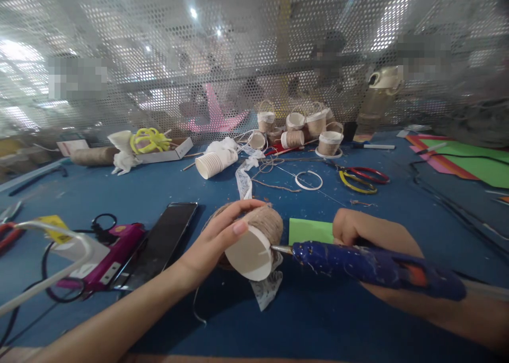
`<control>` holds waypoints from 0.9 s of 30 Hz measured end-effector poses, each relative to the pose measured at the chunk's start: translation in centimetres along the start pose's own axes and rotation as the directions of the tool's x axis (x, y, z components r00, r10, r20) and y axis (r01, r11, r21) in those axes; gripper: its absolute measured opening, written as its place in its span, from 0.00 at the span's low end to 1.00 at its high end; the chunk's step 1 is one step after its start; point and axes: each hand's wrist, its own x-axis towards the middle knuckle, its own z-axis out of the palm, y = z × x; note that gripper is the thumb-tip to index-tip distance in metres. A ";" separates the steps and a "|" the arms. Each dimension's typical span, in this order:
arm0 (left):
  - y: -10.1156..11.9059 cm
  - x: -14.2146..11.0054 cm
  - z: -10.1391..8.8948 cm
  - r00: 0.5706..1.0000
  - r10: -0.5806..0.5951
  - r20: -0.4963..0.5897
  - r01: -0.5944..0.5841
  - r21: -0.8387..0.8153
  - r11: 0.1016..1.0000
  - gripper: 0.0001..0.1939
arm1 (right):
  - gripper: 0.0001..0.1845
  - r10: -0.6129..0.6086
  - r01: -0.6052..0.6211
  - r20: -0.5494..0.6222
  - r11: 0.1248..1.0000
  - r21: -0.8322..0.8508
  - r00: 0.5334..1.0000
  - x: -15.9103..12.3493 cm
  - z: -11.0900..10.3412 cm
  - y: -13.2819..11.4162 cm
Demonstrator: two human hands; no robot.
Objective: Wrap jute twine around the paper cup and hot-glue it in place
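Observation:
My left hand is closed round a twine-wrapped paper cup that lies tilted, its white round end facing me. A strip of white lace hangs beneath the cup. In my right hand is a blue hot glue gun, whose metal nozzle meets the cup's right edge. Behind the gun's front lies a light green paper piece. The fingers of my right hand are partly hidden by the gun.
Small twine baskets stand at the back, near stacked paper cups, a white ring and scissors. At left lie a black phone and a magenta power strip. Coloured sheets and cables are at right.

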 end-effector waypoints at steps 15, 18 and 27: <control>-0.1 0.3 0.0 0.998 -0.055 -0.018 0.053 -0.098 0.994 0.40 | 0.15 0.028 -0.027 -0.008 0.995 0.095 1.000 -0.6 0.7 0.5; 0.0 0.3 0.1 0.998 -0.056 -0.025 0.053 -0.118 0.992 0.39 | 0.14 0.030 -0.031 0.005 0.995 0.092 1.000 -0.6 0.7 0.5; 0.2 0.2 0.4 0.996 -0.080 -0.036 0.074 -0.154 0.985 0.39 | 0.15 0.019 -0.022 0.058 0.998 0.053 0.998 -0.3 0.2 0.1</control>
